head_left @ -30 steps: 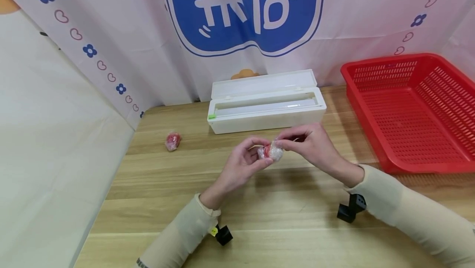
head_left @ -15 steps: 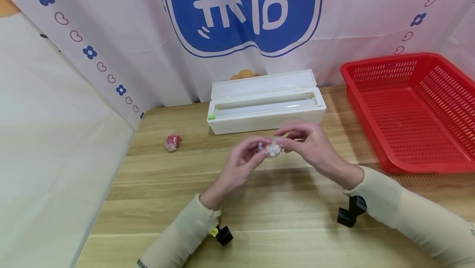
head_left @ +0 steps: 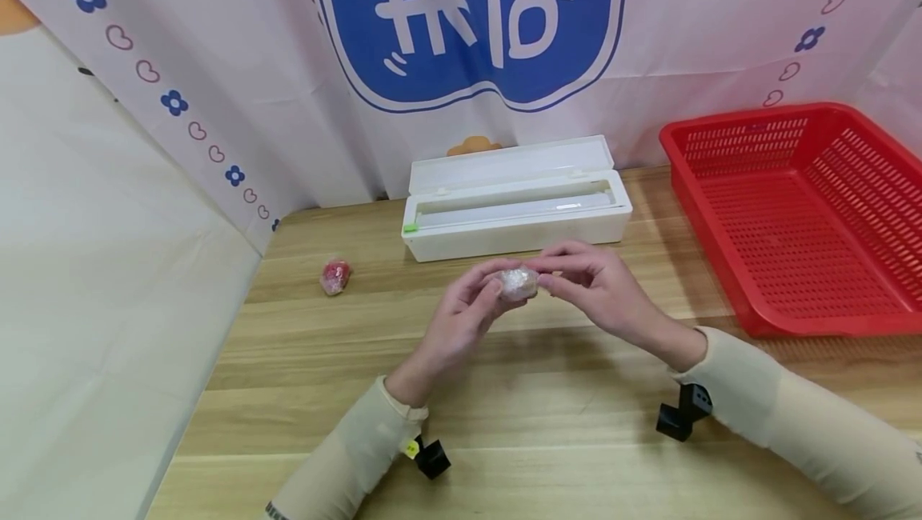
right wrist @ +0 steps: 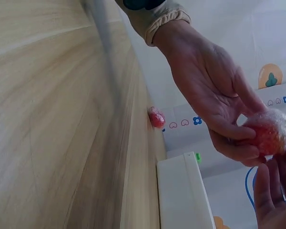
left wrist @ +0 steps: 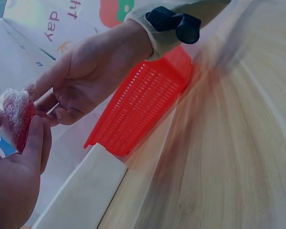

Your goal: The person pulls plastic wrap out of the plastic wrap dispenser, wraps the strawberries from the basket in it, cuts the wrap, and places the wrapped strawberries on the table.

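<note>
In the head view, a small red object wrapped in clear film [head_left: 519,285] is held above the table, in front of the white box. My left hand [head_left: 458,320] grips it from the left between thumb and fingers. From the right, my right hand [head_left: 608,294] pinches at the wrap with thumb and fingertips. The right wrist view shows the wrapped red object [right wrist: 270,132] as roundish, with film bunched on one side; its exact kind cannot be told. A second film-wrapped red object [head_left: 335,276] lies on the table at the left.
Behind my hands stands a long white box [head_left: 515,234] with its lid raised and a pale roll inside. At the right is a red perforated basket [head_left: 785,240]. A printed cloth [head_left: 288,88] hangs along the table's [head_left: 302,376] back edge.
The wrapped object has been turned in my hands, so its clear bunched side now faces up and less red shows. My right fingers have shifted along its right side. The second wrapped object stays put.
</note>
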A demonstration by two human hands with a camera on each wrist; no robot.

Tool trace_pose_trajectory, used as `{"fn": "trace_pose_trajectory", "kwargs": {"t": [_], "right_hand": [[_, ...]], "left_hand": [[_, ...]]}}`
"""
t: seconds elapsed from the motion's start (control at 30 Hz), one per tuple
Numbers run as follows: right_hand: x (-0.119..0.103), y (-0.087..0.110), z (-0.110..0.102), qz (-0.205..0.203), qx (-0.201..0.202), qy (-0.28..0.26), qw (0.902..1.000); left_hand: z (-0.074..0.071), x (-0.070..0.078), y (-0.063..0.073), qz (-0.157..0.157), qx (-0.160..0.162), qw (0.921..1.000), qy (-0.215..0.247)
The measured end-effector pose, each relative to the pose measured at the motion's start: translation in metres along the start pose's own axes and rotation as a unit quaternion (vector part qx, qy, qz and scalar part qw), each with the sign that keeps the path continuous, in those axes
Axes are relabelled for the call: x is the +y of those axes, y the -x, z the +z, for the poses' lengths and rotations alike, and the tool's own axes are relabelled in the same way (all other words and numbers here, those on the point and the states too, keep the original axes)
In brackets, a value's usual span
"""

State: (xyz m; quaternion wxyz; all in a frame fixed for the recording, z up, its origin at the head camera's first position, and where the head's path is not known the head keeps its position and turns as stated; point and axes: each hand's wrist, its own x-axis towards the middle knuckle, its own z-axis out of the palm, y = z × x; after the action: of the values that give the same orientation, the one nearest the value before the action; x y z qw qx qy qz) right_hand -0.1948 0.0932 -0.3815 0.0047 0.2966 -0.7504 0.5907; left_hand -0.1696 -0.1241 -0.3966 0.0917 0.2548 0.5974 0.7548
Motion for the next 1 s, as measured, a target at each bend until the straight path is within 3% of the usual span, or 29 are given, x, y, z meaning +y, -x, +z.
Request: {"fn": "trace_pose_trajectory", "kwargs": {"t": [0.13,0.3,0.57,0.67,1.0], "right_hand": [[0.0,-0.001,0.001,-0.008,0.007,0.005,0.9999],[-0.001,-0.001,0.004,-0.04,0.029,0.021,0.9985],[-0.003,0.001,0.005,-0.092,0.048,0.069,0.9922],[-0.005,0.0,0.002,-0.105,0.038,0.086,0.99],[-0.01,-0.006,-0.008,-0.153,-0.051,0.133,0.9778]], "left_hand": [[0.002,0.001,-0.001,-0.02,-0.006,0.9989,0.041],[0.005,0.004,-0.001,-0.07,0.004,0.9952,0.068],[0.007,0.007,-0.002,-0.081,-0.009,0.9956,0.046],[0.006,0.007,-0.002,-0.087,-0.015,0.9953,0.039],[0.002,0.009,-0.001,-0.09,-0.045,0.9949,-0.011]]}}
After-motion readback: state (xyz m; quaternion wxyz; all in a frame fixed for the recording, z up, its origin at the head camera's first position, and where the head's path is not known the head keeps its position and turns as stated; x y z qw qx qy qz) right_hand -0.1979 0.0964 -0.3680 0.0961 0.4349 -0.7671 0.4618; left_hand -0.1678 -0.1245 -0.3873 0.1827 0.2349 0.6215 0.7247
